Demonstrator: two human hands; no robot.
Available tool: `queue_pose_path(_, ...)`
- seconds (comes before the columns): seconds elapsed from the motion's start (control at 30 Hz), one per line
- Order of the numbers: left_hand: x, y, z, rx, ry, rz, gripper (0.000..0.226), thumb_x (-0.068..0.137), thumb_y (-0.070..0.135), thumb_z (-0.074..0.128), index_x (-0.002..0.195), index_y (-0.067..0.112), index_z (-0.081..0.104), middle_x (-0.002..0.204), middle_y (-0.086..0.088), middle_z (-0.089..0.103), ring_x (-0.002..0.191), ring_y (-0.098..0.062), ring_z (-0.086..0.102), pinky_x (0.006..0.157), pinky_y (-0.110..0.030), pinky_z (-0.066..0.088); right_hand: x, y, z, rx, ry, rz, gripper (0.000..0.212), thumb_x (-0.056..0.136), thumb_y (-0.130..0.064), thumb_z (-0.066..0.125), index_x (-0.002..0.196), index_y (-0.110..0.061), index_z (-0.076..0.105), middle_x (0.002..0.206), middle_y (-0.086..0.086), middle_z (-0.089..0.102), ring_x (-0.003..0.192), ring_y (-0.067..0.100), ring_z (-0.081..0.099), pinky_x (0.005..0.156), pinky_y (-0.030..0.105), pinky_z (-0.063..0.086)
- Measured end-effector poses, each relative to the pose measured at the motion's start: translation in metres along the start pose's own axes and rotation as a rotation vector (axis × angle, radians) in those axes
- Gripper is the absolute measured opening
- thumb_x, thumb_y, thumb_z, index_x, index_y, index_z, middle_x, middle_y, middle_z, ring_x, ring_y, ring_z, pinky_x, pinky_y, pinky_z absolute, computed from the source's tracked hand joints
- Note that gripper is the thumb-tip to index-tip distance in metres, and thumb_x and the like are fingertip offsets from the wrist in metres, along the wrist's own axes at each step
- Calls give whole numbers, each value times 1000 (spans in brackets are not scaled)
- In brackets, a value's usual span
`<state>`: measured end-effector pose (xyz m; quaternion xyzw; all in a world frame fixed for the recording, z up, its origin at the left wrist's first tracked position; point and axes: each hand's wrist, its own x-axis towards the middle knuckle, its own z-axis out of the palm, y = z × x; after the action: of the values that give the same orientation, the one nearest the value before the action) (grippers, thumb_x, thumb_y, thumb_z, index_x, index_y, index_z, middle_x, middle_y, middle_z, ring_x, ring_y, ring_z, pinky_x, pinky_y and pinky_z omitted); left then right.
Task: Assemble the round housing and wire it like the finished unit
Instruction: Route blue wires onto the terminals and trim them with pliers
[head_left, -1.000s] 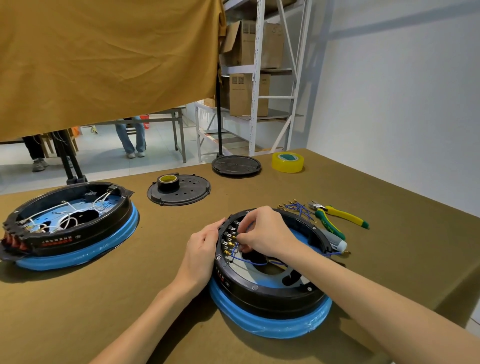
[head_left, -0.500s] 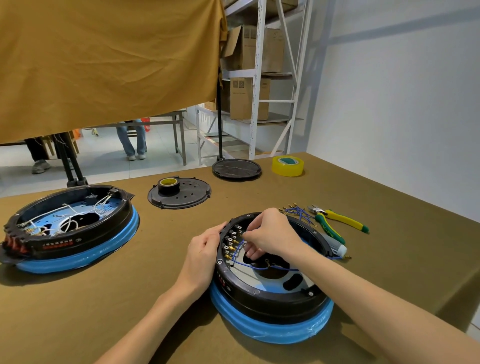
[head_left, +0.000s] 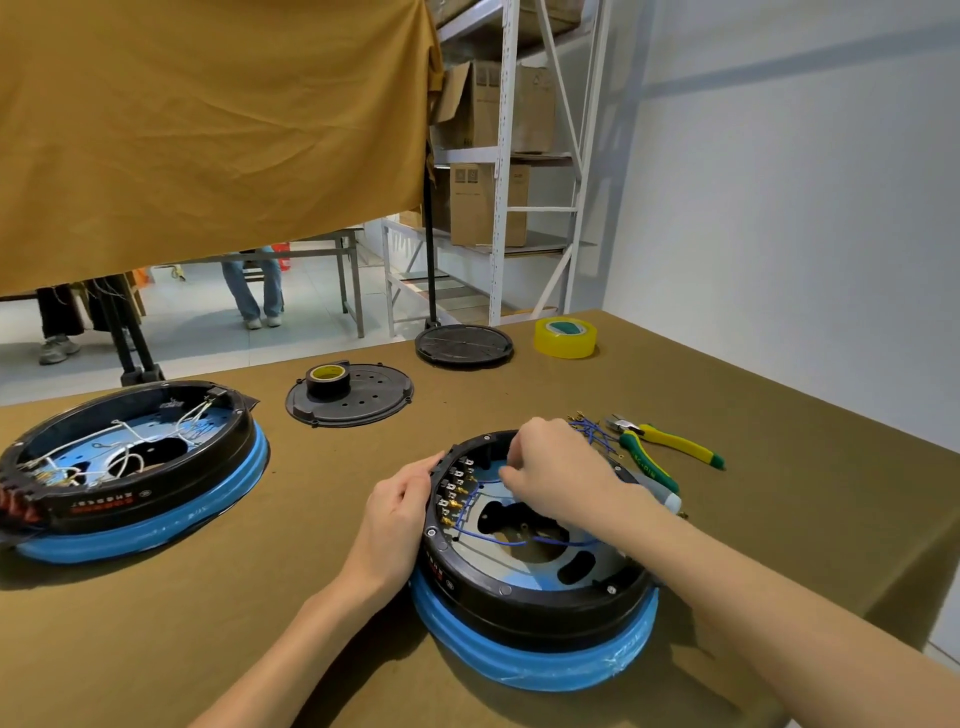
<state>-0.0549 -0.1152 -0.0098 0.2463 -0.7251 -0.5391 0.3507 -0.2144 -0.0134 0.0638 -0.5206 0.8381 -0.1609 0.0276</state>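
Note:
The round black housing (head_left: 524, 597) on a blue base sits at the table's near middle. My left hand (head_left: 400, 512) grips its left rim beside a row of brass terminals (head_left: 453, 493). My right hand (head_left: 558, 470) hovers inside the housing with fingers curled, pinching the end of a blue wire (head_left: 524, 541) that runs across the inner plate. What the fingertips hold is partly hidden. The finished unit (head_left: 130, 467), with white wires inside, lies at the far left.
Loose blue wires (head_left: 592, 431) and green-yellow pliers (head_left: 660, 447) lie right of the housing. A black cover plate (head_left: 363, 402) carrying a tape roll, a second black lid (head_left: 464, 345) and yellow tape (head_left: 565, 338) sit behind. The table edge runs along the right.
My right hand has moved up and away from the terminal row toward the housing's far side, drawing the blue wire with it. My left hand has stayed on the rim.

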Motion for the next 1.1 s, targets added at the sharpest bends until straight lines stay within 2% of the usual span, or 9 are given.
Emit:
queue_pose_path(0.17,0,-3,1,-11,12,9,47,104,37,38,138,15,62,129,7,70,123,-8,62,111,-44,46,-17,14,-12,-354,6,-84,20,98,-33,62,93,-14,67,84,7,62,82,30,66,69,37,58)
queue_pose_path(0.33,1,-5,1,-11,32,16,37,111,19,37,134,17,66,123,13,73,119,-2,64,105,-33,49,-19,19,-9,-204,-29,-36,38,99,-33,64,66,-19,52,67,0,51,72,28,59,64,33,49)
queue_pose_path(0.4,0,-5,1,-16,33,16,37,111,19,37,134,17,66,123,13,73,118,-2,64,104,-32,50,-20,17,-11,-201,-47,-42,24,98,-36,64,83,-16,66,80,5,61,80,28,64,69,34,53)
queue_pose_path(0.47,0,-5,1,-24,32,12,37,111,20,37,134,16,66,125,12,72,120,-3,63,105,-33,50,-24,17,-16,-228,-30,-75,27,98,-42,63,103,-18,72,92,4,68,86,25,66,72,33,55)
queue_pose_path(0.57,0,-5,1,-29,25,13,37,111,21,37,135,16,65,126,10,72,120,-5,64,105,-35,50,-34,21,-26,-89,13,-167,38,97,-54,60,121,-25,68,83,-14,64,79,9,61,65,27,47)
queue_pose_path(0.67,0,-4,1,-36,7,15,37,111,19,37,134,17,66,124,8,73,119,-7,65,104,-36,51,-44,24,-32,163,-182,-234,38,94,-60,61,119,-31,68,84,-11,66,76,4,63,64,21,46)
queue_pose_path(0.77,0,-5,1,-36,16,20,38,110,18,37,134,16,66,126,7,72,121,-9,64,106,-40,50,-47,25,-31,181,-333,-308,22,96,-44,67,105,-26,75,84,-8,73,72,3,65,62,18,49)
queue_pose_path(0.9,-1,-3,0,-3,6,33,38,110,19,37,135,17,66,127,9,72,121,-7,63,108,-41,48,-49,26,-21,251,-306,-281,22,100,-32,66,94,-14,77,73,-3,74,63,7,68,61,19,54)
queue_pose_path(1.1,2,13,-7,223,80,127,36,105,13,51,138,24,60,134,12,62,126,-1,54,109,-33,46,-50,47,-45,285,-95,-242,28,97,-51,63,90,-27,76,78,-10,73,71,6,66,64,27,54)
